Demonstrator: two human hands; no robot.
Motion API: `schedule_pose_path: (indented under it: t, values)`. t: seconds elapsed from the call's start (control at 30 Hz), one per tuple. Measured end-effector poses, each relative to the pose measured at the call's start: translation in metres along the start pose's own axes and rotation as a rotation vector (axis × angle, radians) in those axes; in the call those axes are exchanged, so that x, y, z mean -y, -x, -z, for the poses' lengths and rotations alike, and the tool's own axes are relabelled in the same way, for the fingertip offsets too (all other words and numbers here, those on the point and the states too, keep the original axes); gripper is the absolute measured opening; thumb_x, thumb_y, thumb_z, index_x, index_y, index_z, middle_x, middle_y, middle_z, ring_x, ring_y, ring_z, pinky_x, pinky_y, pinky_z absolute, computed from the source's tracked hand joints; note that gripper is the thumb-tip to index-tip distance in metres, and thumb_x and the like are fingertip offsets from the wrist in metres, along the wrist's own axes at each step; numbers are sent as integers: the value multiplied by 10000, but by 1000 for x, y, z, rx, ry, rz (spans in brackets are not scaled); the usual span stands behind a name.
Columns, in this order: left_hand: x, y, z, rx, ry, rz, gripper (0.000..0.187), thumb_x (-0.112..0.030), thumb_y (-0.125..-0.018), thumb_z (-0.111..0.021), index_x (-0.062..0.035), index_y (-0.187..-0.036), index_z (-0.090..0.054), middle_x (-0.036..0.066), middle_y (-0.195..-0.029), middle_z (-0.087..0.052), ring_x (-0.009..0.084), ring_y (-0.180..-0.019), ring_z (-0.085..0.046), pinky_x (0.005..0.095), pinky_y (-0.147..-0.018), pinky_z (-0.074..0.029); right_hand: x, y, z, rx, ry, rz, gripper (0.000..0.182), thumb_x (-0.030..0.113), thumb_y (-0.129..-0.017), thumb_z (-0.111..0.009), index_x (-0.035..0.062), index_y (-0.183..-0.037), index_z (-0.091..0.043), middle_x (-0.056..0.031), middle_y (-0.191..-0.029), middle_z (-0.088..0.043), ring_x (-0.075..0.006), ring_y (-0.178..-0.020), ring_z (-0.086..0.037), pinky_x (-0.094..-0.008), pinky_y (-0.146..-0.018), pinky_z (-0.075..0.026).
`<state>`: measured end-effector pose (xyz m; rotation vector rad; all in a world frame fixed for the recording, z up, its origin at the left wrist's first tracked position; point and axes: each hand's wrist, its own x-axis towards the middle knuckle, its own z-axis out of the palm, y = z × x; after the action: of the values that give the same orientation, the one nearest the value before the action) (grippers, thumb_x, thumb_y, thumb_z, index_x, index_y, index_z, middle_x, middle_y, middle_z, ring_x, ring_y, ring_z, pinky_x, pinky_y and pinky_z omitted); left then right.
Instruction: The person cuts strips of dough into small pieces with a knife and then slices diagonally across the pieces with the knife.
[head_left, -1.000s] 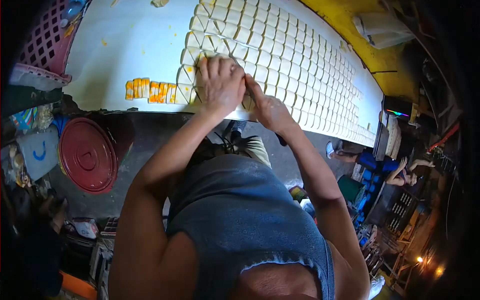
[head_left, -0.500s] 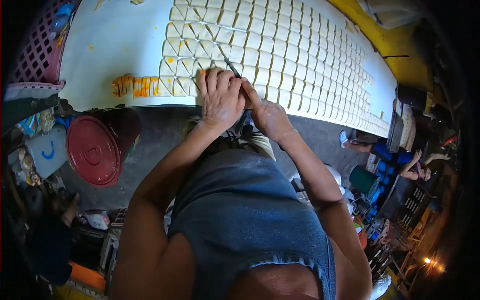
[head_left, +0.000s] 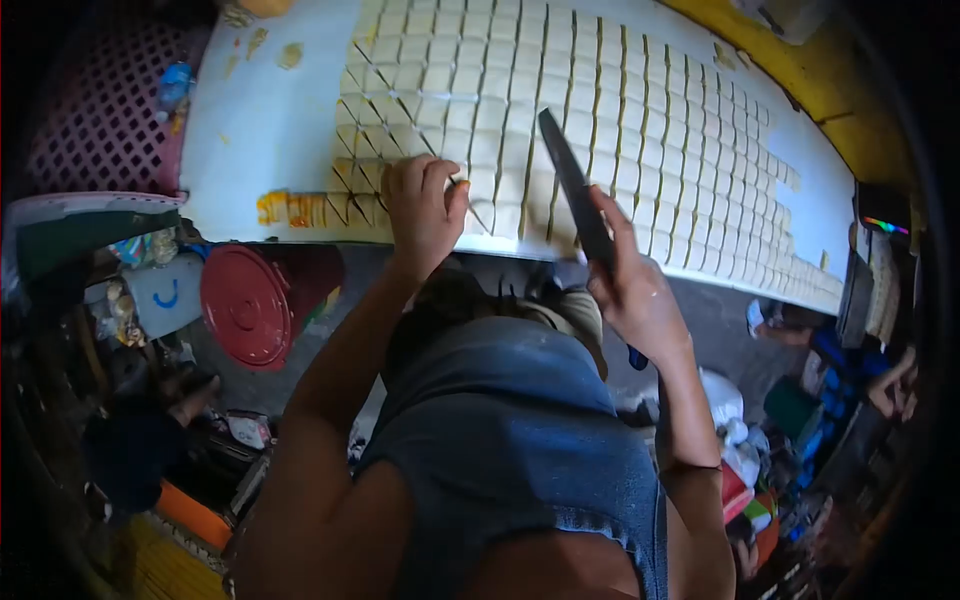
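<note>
A wide sheet of pale dough (head_left: 640, 130), cut into rows of small pieces, lies on a white table. My right hand (head_left: 642, 300) is wrapped round the handle of a knife (head_left: 572, 180), its dark blade held over the dough and pointing away from me. Near the table's front edge, my left hand (head_left: 425, 210) rests on the dough with bent fingers and the thumb apart. Diagonal cuts run through the squares around it. To its left, an orange-stained strip of cut pieces (head_left: 292, 209) sits along the edge.
A pink lattice crate (head_left: 95, 130) stands at the table's left end. Below the edge is a red lidded bin (head_left: 245, 305), beside a pale container (head_left: 172, 295). Other people are at the lower left (head_left: 135, 450) and far right (head_left: 850, 360). Dough scraps (head_left: 290, 55) lie at the back left.
My right hand has moved right and toward me, lifting the knife off the dough beside my left hand. A new diagonal cut shows by my left thumb. The view has shifted.
</note>
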<state>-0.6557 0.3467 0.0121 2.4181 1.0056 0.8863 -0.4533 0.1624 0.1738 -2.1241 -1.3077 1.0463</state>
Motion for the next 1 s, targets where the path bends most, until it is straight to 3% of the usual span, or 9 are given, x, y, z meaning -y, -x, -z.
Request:
schedule_pose_path:
  t: [0.07,0.27,0.3,0.5,0.63,0.7,0.73,0.83,1.0]
  values:
    - [19,0,-16,-8,-135,-34,285,-156,-813,-815,-116,-1062,-683,98,-1105,-629,356,-1099,-567,504,-960,-445,-9,-17,12,-66,-68,72,738,12,-964,-574,138,-1614,-248,-306,-957,-697,-534,-970,-678,-591,-811,-496]
    - [15,-1,-16,-73,-102,-71,281,-138,-812,-797,-107,-1059,-668,108,-1114,-621,363,-1107,-563,523,-1018,-435,5,-98,4,-83,-128,310,572,133,-1004,-608,99,-1518,-359,-303,-1011,-707,-528,-1016,-672,-579,-857,-511]
    - [14,-3,-14,-71,-100,-69,275,-138,-818,-790,-105,-1059,-663,109,-1114,-614,363,-1109,-560,526,-1026,-433,14,-114,-3,-86,-141,281,449,126,-1001,-608,41,-1409,-438,-331,-1045,-697,-528,-1055,-663,-575,-874,-512]
    - [15,-2,-7,-32,15,24,232,-165,-854,-761,-110,-1057,-663,100,-1100,-604,358,-1110,-556,515,-1002,-434,35,-210,-61,-32,159,172,293,177,-1010,-581,-25,-1199,-484,-334,-970,-711,-525,-955,-694,-587,-856,-542]
    - [20,-27,20,-122,126,87,225,-144,-896,-740,-89,-1101,-667,122,-1135,-613,379,-1099,-562,495,-969,-457,65,-264,-77,-62,292,225,322,160,-993,-581,-10,-1239,-461,-318,-941,-723,-513,-893,-706,-593,-836,-550]
    - [47,-43,24,-150,131,132,226,-122,-919,-721,-88,-1136,-665,134,-1128,-614,382,-1098,-575,502,-960,-460,83,-288,-82,-64,358,254,526,132,-979,-583,11,-1449,-380,-318,-966,-729,-506,-917,-710,-588,-847,-551]
    - [63,-52,28,-176,155,146,213,-110,-936,-699,-72,-1142,-661,152,-1124,-612,384,-1067,-595,502,-940,-477,89,-297,-84,-61,367,253,526,132,-979,-583,11,-1449,-380,-318,-966,-729,-506,-917,-710,-588,-847,-551]
    - [113,-82,31,-232,250,242,187,-67,-960,-671,-37,-1144,-661,161,-1080,-625,347,-962,-636,456,-854,-524,98,-319,-91,-63,417,318,881,96,-960,-581,155,-1699,-106,-298,-984,-741,-490,-927,-717,-576,-883,-554]
    - [171,-150,18,-305,202,274,185,-54,-964,-679,-17,-1145,-688,167,-1088,-684,317,-954,-699,408,-855,-576,92,-331,-101,-32,464,278,828,97,-970,-570,144,-1686,-158,-288,-974,-744,-470,-932,-723,-564,-881,-561]
